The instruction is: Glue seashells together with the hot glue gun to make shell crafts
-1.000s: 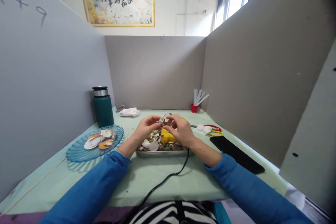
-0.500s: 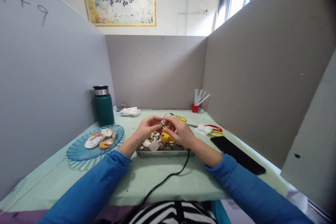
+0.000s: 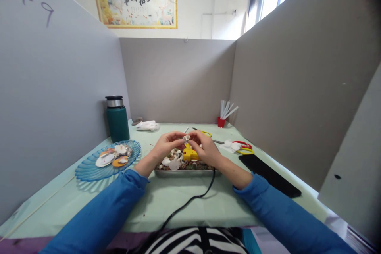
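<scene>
Between the fingertips of my left hand [image 3: 166,144] and my right hand [image 3: 206,147] is a small whitish shell [image 3: 186,137]. Both hands are closed in a pinch on it, above a metal tray [image 3: 184,173]. Shells [image 3: 174,164] of several sizes fill the tray. A yellow glue gun [image 3: 189,153] lies on them just beneath my fingers, partly covered by my right hand. Its black cord [image 3: 190,202] runs over the tray's front rim toward me.
On the left, a blue scalloped plate [image 3: 86,170] holds larger shells, with a green bottle [image 3: 117,121] behind. To the right are red-and-yellow-handled scissors [image 3: 245,151] and a black flat slab [image 3: 269,175]. White sticks stand in a red cup [image 3: 221,122]. Partitions enclose the table.
My fingers have turned the small shell, so a paler, more open side shows. My right fingers have shifted slightly, and more of the glue gun is visible. The camera view has moved a little.
</scene>
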Demonstrator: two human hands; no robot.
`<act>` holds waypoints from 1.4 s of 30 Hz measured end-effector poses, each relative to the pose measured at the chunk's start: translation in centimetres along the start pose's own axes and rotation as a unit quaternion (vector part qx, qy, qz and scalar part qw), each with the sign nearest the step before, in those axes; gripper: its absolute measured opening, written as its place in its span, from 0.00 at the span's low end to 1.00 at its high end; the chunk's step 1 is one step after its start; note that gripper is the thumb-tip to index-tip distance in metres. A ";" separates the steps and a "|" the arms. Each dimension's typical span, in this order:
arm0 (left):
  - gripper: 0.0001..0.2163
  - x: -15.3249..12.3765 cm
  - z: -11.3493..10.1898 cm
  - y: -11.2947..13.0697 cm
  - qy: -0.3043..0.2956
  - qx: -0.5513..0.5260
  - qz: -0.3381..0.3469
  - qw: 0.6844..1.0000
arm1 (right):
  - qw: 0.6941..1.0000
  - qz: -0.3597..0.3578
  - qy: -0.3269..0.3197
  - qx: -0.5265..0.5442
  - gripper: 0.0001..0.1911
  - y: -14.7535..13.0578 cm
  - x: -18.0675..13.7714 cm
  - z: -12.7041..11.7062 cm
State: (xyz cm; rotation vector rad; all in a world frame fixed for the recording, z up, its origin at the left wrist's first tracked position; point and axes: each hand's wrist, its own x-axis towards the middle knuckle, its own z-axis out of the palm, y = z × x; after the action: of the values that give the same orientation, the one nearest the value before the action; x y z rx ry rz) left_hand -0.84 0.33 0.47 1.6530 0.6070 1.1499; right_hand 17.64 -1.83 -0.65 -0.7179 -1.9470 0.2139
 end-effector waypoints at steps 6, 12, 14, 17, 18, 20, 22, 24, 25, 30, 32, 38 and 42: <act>0.18 0.0 0.2 0.4 0.014 0.018 -0.015 1.000 | 0.973 0.114 -0.029 0.199 0.10 0.8 0.5 0.4; 0.16 -0.1 0.4 0.6 0.025 0.024 -0.002 0.999 | 0.965 0.122 -0.053 0.226 0.13 1.4 0.6 0.5; 0.16 -0.2 0.5 0.7 0.026 0.021 -0.003 0.999 | 0.966 0.119 -0.056 0.220 0.13 1.5 0.5 0.5; 0.17 -0.2 0.6 0.9 0.025 0.024 -0.010 0.999 | 0.967 0.123 -0.053 0.216 0.13 1.6 0.5 0.5; 0.18 -0.2 0.6 0.9 0.025 0.024 -0.010 0.999 | 0.969 0.124 -0.047 0.211 0.13 1.6 0.5 0.5; 0.19 -0.2 0.6 0.8 0.023 0.025 -0.009 0.999 | 0.973 0.124 -0.030 0.194 0.13 1.6 0.5 0.5; 0.19 -0.3 0.5 0.7 0.016 0.026 -0.006 1.000 | 0.977 0.122 -0.020 0.177 0.13 1.6 0.4 0.5; 0.19 -0.3 0.5 0.6 0.002 0.027 -0.006 1.000 | 0.979 0.117 -0.022 0.168 0.13 1.6 0.3 0.6; 0.19 -0.3 0.4 0.6 -0.003 0.026 -0.005 1.000 | 0.979 0.113 -0.027 0.165 0.13 1.6 0.3 0.6; 0.17 -0.4 0.5 0.7 -0.011 0.026 -0.003 1.000 | 0.990 0.083 -0.032 0.108 0.11 1.0 0.1 0.4; 0.17 -0.4 0.5 0.8 -0.017 0.027 -0.008 0.999 | 0.995 0.059 -0.028 0.076 0.10 0.7 0.1 0.3; 0.18 -0.3 0.4 0.6 -0.022 0.029 -0.022 0.999 | 1.000 -0.011 0.006 0.008 0.06 0.3 -0.1 0.0; 0.20 -0.3 0.1 0.2 -0.044 0.024 -0.030 0.998 | 0.999 -0.028 0.010 -0.013 0.07 0.4 -0.3 -0.1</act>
State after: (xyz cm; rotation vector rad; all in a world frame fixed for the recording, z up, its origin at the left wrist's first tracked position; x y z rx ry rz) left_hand -0.90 -0.01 0.56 1.7065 0.6274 1.0206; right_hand 17.93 -1.67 -1.01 -0.6794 -1.9509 0.1477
